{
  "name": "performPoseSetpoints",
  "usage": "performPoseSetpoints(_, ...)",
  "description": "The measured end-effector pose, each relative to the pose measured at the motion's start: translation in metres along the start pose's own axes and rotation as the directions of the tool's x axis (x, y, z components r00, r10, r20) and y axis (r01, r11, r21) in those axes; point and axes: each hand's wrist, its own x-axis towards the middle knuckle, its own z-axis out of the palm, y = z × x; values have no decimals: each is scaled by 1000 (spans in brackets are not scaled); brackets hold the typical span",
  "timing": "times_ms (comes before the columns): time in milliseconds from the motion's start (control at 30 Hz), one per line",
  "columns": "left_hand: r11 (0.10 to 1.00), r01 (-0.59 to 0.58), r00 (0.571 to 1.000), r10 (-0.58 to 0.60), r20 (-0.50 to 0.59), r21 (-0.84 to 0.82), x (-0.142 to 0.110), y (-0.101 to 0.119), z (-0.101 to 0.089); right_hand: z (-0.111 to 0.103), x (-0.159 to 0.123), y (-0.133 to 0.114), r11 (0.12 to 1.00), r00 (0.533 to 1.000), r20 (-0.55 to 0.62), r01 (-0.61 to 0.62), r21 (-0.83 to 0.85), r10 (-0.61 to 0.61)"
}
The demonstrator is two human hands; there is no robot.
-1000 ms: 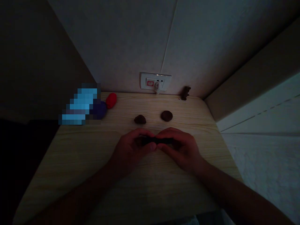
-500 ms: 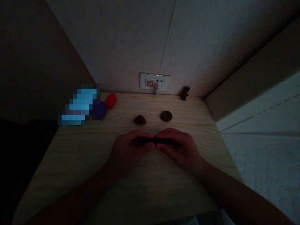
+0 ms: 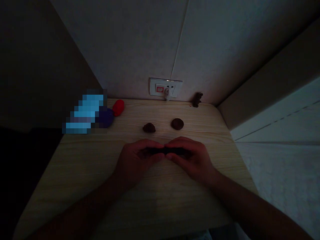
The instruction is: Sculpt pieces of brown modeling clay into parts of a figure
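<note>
My left hand [image 3: 135, 161] and my right hand [image 3: 191, 158] meet fingertip to fingertip above the wooden tabletop [image 3: 160, 200]. Fingers and thumbs of both are curled toward each other around a dark gap; in the dim light I cannot make out what they pinch. Just beyond the fingers lies a dark brown lump [image 3: 149, 127], uneven and peaked, like modelling clay. To its right sits a round brown disc [image 3: 177, 124] with a slightly hollow top. Neither piece is touched by a hand.
A red lump [image 3: 118, 107] and a dark blue one [image 3: 106, 117] lie at the back left, beside a blurred bright screen [image 3: 85, 111]. A small brown figure [image 3: 197, 99] stands at the back right. On the wall is a socket [image 3: 165, 87] with a plug.
Both hands keep nearly the same place and pose, fingertips still together. The pieces on the tabletop have not moved.
</note>
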Motion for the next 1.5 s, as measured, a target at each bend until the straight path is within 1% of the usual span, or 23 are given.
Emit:
performPoseSetpoints(133,998,43,999,-42,19,-46,1,2,1,-1,0,-2,999,999,-15,40,-9,-40)
performPoseSetpoints(233,997,66,998,-66,13,-36,2,2,2,-1,-1,0,997,997,-13,76,-23,-77)
performPoseSetpoints(300,998,55,998,-55,-1,-15,1,2,1,-1,-1,1,997,997,-8,73,-34,-73)
performPoseSetpoints(400,999,32,999,-32,-24,13,0,3,1,-1,-1,1,999,1000,2,26,-33,-26)
performPoseSetpoints(500,999,12,1000,-11,-20,40,-1,3,1,-1,-1,0,1000,1000,17,1,-20,0)
performPoseSetpoints(600,1000,16,1000,-16,13,-6,0,1,1,-1,-1,-1,999,1000,5,26,-19,-26)
performPoseSetpoints(667,997,50,998,-47,40,-63,1,0,2,-1,0,-2,998,999,-6,50,-28,-50)
performPoseSetpoints(733,993,78,996,-74,44,-92,2,-1,2,-1,0,-2,996,997,-7,73,-45,-73)
performPoseSetpoints(833,995,81,997,-81,7,-51,2,1,2,-1,-1,-1,995,997,-7,82,-54,-82)
performPoseSetpoints(933,998,62,998,-62,-11,-9,1,3,1,-1,-1,0,998,999,-3,42,-44,-42)
performPoseSetpoints(1067,999,29,999,-28,25,-26,0,1,0,-1,0,-1,999,1000,9,29,-27,-28)
performPoseSetpoints(1133,998,24,999,-21,43,-53,0,-1,1,-1,0,-2,999,999,-1,45,-20,-45)
performPoseSetpoints(1233,995,53,998,-50,45,-86,0,-2,2,-1,-1,-3,995,996,-14,89,-34,-89)
performPoseSetpoints(1367,997,70,997,-69,20,-30,0,2,1,-1,-1,-2,991,993,-6,118,-66,-118)
performPoseSetpoints(1500,999,7,1000,-5,-27,45,-2,5,0,-1,-1,-2,997,998,-6,57,-43,-57)
